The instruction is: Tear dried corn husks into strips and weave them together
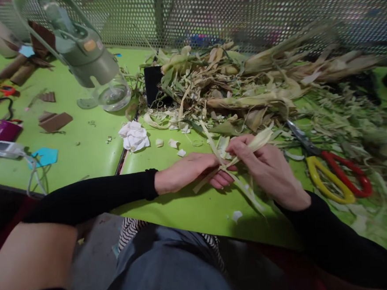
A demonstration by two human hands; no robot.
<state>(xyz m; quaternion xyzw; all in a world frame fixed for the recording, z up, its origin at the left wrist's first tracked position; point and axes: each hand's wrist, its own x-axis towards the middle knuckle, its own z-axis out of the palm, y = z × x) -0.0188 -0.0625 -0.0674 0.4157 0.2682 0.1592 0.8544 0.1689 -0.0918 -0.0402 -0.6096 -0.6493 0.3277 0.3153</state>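
Pale corn husk strips (223,166) cross one another between my two hands, just above the green table. My left hand (195,169) is closed on the strips near their crossing, its fingers curled beneath them. From the right, my right hand (264,166) pinches one strip between thumb and fingers, and a wider piece of husk (262,139) sticks out above its knuckles. Loose ends hang down toward the table's front edge. To the right of my right hand lie scissors (323,153) with one yellow and one red handle loop, their blades pointing at the husk heap.
A large heap of dry corn husks (229,85) fills the back, with shredded husk (350,112) at right. A clear-bottomed bottle (112,91), crumpled white paper (134,136), brown cardboard pieces (55,122) and a purple packet (0,134) stand or lie left. Behind rises a perforated metal panel (132,21).
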